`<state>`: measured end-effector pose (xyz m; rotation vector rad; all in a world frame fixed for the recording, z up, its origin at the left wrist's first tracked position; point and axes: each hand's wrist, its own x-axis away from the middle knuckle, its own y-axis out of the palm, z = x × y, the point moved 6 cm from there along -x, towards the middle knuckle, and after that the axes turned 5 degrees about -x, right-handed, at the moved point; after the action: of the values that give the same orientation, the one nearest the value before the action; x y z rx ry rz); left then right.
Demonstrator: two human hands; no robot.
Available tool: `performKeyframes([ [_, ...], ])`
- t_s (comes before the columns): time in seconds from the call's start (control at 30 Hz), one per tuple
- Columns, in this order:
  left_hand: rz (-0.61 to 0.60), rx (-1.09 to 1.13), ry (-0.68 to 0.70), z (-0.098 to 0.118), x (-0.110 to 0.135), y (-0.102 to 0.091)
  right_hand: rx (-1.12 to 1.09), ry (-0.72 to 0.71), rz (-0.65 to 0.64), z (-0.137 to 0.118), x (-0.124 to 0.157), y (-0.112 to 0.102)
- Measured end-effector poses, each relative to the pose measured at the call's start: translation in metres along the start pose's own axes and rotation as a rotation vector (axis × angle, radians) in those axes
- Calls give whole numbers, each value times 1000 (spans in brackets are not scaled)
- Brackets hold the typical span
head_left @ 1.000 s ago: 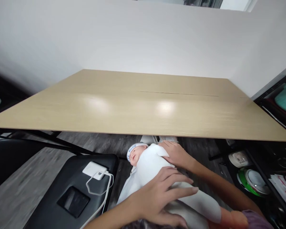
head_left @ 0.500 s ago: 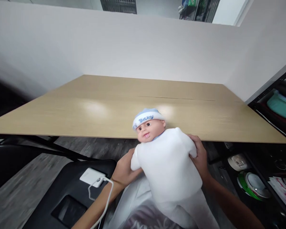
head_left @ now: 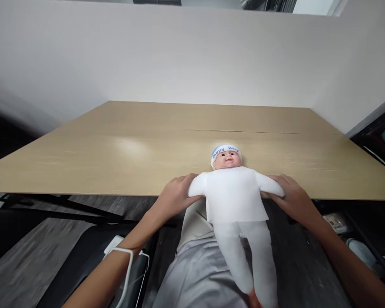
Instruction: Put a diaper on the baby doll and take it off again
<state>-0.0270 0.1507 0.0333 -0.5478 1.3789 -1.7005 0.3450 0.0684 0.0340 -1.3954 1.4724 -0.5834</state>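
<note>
A baby doll (head_left: 235,196) in a white suit and a blue-banded cap lies face up over the near edge of the wooden table (head_left: 115,154). Its head rests on the tabletop and its legs hang down over my lap. My left hand (head_left: 176,197) is closed on the doll's arm at the table edge. My right hand (head_left: 290,197) grips the doll's other arm on the far side.
A black chair seat (head_left: 83,265) with a white power bank (head_left: 114,246) and cable (head_left: 128,273) stands at lower left. A dark shelf unit (head_left: 372,239) with bowls and boxes lines the right. A white wall stands behind the table.
The doll went from lying on my lap to being lifted upright, and now it is laid on its back with its head on the table. Both hands slid out to its arms.
</note>
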Motion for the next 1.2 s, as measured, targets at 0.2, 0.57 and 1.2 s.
performKeyframes([
  [0.2,156,-153,36,-30,-22,-3,17,40,24,39,-6,12],
  [0.57,130,-142,45,-106,-170,16,-69,-47,5,95,-162,50],
  [1.2,337,-191,-12,-178,-299,22,12,-40,136,163,-300,77],
])
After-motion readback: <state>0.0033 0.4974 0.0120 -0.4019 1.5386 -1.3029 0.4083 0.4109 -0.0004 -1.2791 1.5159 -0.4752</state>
